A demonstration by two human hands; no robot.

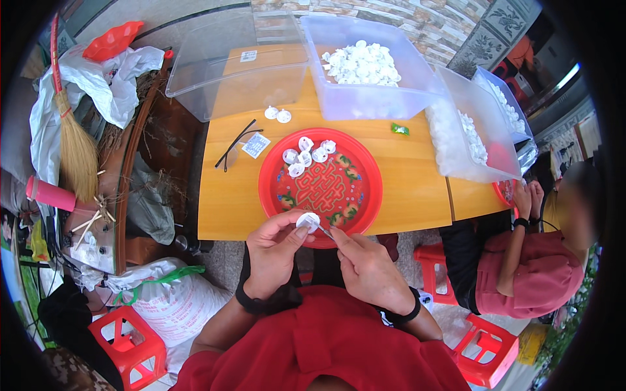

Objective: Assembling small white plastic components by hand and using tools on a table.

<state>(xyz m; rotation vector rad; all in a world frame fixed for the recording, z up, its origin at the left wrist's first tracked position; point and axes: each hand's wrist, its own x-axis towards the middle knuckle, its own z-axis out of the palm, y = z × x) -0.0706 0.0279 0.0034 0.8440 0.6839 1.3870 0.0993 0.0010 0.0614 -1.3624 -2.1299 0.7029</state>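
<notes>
Over the near rim of a red round tray (pixel 373 189), my left hand (pixel 270 257) pinches a small round white plastic part (pixel 306 222) between thumb and fingers. My right hand (pixel 373 270) is closed on a thin metal tool (pixel 326 232), whose tip meets the part's edge or is very close to it. The tool's exact kind is too small to tell. Several similar white parts (pixel 304 158) lie in the far half of the tray, which has a printed pattern. Two more white discs (pixel 277 114) rest on the table (pixel 228 202) beyond it.
Dark-framed glasses (pixel 236 144) and a printed label lie left of the tray. Behind stand an empty clear bin (pixel 241 72) and a bin (pixel 365 107) heaped with white parts. A green packet (pixel 400 129) lies to the right. A co-worker (pixel 528 267) sits at far right, beside more bins.
</notes>
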